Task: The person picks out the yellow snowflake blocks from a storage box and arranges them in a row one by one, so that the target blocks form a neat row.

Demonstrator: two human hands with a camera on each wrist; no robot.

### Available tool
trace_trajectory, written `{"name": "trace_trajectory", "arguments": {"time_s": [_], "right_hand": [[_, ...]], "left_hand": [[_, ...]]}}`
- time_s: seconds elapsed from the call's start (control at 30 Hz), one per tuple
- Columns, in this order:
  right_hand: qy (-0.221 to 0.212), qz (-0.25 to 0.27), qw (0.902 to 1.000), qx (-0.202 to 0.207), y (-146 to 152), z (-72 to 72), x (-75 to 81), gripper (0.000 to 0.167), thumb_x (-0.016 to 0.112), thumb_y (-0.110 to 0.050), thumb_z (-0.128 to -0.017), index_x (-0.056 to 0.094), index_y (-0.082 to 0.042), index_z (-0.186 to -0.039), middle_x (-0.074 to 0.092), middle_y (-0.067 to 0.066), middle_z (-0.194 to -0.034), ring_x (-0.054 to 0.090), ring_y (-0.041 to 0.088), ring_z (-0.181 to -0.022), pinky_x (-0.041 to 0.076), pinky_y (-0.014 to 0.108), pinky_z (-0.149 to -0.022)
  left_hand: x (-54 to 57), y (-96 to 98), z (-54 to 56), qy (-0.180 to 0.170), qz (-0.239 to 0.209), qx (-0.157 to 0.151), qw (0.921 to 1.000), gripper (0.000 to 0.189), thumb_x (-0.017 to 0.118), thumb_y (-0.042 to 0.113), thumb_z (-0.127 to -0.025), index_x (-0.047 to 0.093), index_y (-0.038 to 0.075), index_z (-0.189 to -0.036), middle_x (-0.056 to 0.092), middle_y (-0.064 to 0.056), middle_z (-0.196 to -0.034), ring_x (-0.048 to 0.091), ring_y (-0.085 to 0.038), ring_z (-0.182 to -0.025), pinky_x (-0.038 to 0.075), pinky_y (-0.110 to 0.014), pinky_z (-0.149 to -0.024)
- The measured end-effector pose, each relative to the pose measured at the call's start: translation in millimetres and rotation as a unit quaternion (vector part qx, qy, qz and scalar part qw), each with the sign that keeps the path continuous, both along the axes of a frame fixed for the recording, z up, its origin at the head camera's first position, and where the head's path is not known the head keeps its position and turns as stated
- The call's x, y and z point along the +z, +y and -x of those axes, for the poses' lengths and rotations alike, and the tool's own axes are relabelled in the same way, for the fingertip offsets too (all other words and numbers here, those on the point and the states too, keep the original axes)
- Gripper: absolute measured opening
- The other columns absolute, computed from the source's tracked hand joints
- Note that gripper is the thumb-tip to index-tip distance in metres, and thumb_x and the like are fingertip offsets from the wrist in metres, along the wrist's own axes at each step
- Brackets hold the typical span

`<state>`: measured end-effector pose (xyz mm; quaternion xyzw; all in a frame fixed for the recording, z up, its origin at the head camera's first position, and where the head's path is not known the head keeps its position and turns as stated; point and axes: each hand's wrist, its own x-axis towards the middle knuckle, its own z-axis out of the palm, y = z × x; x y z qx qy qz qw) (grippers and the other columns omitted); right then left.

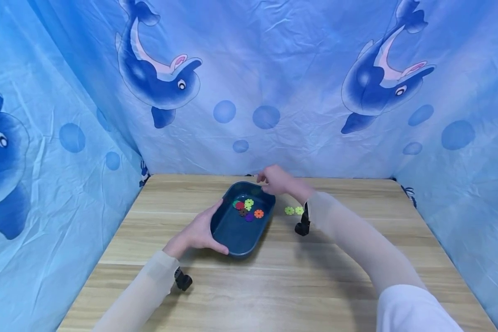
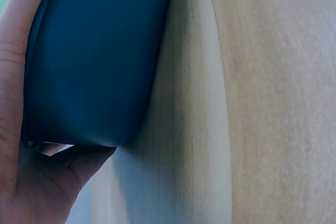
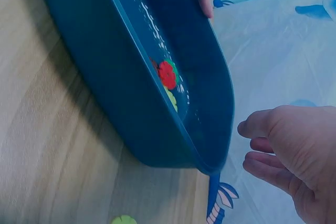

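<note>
A dark teal plastic tub [image 1: 240,237] stands at the middle of the wooden table. My left hand [image 1: 201,230] grips its left side, the thumb on the near rim; in the left wrist view the tub's outer wall [image 2: 97,61] fills much of the frame beside that hand [image 2: 37,182]. Inside lie several small flower-shaped plastic discs, among them an orange disc [image 1: 259,214], a purple disc [image 1: 249,217] and a red disc [image 3: 168,74]. Off the far right corner, my right hand [image 1: 275,180] hovers with loosely bent fingers, holding nothing and apart from the rim in the right wrist view.
Two yellow-green discs [image 1: 289,210] lie on the table [image 1: 274,295] right of the tub, near my right wrist. Behind the table's far edge hangs a blue curtain [image 1: 303,147] with dolphin prints; more curtain hangs at both sides.
</note>
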<state>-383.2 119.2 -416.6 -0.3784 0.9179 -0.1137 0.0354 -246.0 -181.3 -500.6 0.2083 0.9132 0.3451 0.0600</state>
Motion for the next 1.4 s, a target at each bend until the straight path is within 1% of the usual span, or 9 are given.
{"name": "trace_trajectory", "arguments": {"time_s": [0.2, 0.47, 0.7, 0.77, 0.83, 0.93, 1.13, 1.3, 1.4], "right_hand": [[0.009, -0.011, 0.9998, 0.015, -11.2, -1.8, -3.3, 0.025, 0.074, -0.013, -0.099, 0.077, -0.006, -0.122, 0.079, 0.013, -0.121, 0.074, 0.026, -0.109, 0.061, 0.042, -0.098], [-0.003, -0.010, 0.9999, 0.008, -26.6, -3.9, -10.4, 0.026, 0.071, -0.011, -0.100, 0.076, -0.006, -0.125, 0.078, 0.011, -0.122, 0.072, 0.025, -0.112, 0.060, 0.040, -0.100], [-0.013, 0.004, 0.9991, 0.040, -42.7, -8.9, -19.4, 0.025, 0.071, -0.007, -0.099, 0.076, -0.003, -0.123, 0.077, 0.013, -0.121, 0.072, 0.027, -0.113, 0.060, 0.041, -0.101], [-0.015, -0.002, 0.9989, 0.044, -46.2, -8.7, -24.4, 0.025, 0.071, -0.006, -0.099, 0.076, -0.003, -0.123, 0.078, 0.012, -0.122, 0.072, 0.026, -0.114, 0.057, 0.043, -0.108], [-0.023, -0.012, 0.9988, 0.043, -49.5, -8.0, -28.3, 0.026, 0.071, -0.006, -0.099, 0.076, -0.004, -0.125, 0.077, 0.011, -0.124, 0.072, 0.026, -0.116, 0.047, 0.049, -0.120], [-0.037, -0.036, 0.9978, 0.041, -54.4, -7.4, -33.2, 0.030, 0.071, -0.008, -0.100, 0.074, -0.006, -0.130, 0.076, 0.010, -0.130, 0.071, 0.026, -0.120, 0.041, 0.053, -0.125], [-0.085, -0.083, 0.9922, 0.039, -60.8, -8.9, -44.3, 0.038, 0.069, -0.013, -0.103, 0.068, -0.012, -0.141, 0.065, 0.010, -0.150, 0.064, 0.025, -0.135, 0.053, 0.042, -0.114], [-0.081, -0.104, 0.9906, 0.037, -64.6, -10.7, -52.9, 0.040, 0.069, -0.016, -0.104, 0.066, -0.016, -0.144, 0.064, 0.008, -0.151, 0.067, 0.020, -0.127, 0.056, 0.037, -0.109], [-0.065, -0.111, 0.9913, 0.028, -67.1, -11.8, -56.2, 0.040, 0.069, -0.012, -0.103, 0.067, -0.015, -0.143, 0.066, 0.007, -0.148, 0.067, 0.020, -0.128, 0.056, 0.036, -0.110]], "left_hand": [[-0.2, 0.1, 0.1, -0.006, 0.005, 0.008, 0.9999, 0.149, 0.104, 0.049, -0.059, 0.014, 0.010, -0.171, 0.034, -0.016, -0.173, 0.042, -0.039, -0.153, 0.041, -0.064, -0.123], [-1.2, -0.7, 0.8, -0.011, 0.006, 0.012, 0.9998, 0.149, 0.104, 0.049, -0.059, 0.013, 0.013, -0.172, 0.033, -0.016, -0.173, 0.041, -0.039, -0.154, 0.039, -0.064, -0.124], [-0.9, -1.1, 2.1, -0.002, 0.005, 0.002, 1.0000, 0.151, 0.105, 0.048, -0.058, 0.013, 0.009, -0.171, 0.035, -0.017, -0.172, 0.044, -0.038, -0.152, 0.041, -0.062, -0.123], [-0.2, -0.6, 2.1, -0.006, 0.003, 0.000, 1.0000, 0.150, 0.104, 0.048, -0.059, 0.013, 0.010, -0.172, 0.034, -0.017, -0.172, 0.044, -0.038, -0.152, 0.041, -0.062, -0.123], [0.8, -0.4, 2.2, -0.007, 0.001, -0.002, 1.0000, 0.149, 0.104, 0.048, -0.060, 0.013, 0.009, -0.172, 0.034, -0.018, -0.173, 0.043, -0.039, -0.152, 0.041, -0.063, -0.123], [2.0, -0.6, 3.0, -0.007, -0.004, 0.000, 1.0000, 0.149, 0.104, 0.047, -0.060, 0.013, 0.009, -0.172, 0.032, -0.018, -0.173, 0.042, -0.040, -0.153, 0.040, -0.064, -0.123], [2.1, -1.7, 4.9, -0.006, 0.006, -0.001, 1.0000, 0.148, 0.103, 0.049, -0.061, 0.012, 0.009, -0.172, 0.030, -0.018, -0.174, 0.040, -0.041, -0.155, 0.040, -0.065, -0.123], [1.0, -1.9, 6.4, -0.011, 0.005, -0.003, 0.9999, 0.148, 0.103, 0.048, -0.061, 0.011, 0.011, -0.172, 0.030, -0.017, -0.174, 0.041, -0.040, -0.155, 0.041, -0.063, -0.123], [0.0, -2.8, 7.7, -0.007, 0.003, -0.006, 1.0000, 0.149, 0.103, 0.049, -0.061, 0.011, 0.010, -0.172, 0.031, -0.018, -0.174, 0.042, -0.040, -0.154, 0.042, -0.064, -0.122]]}}
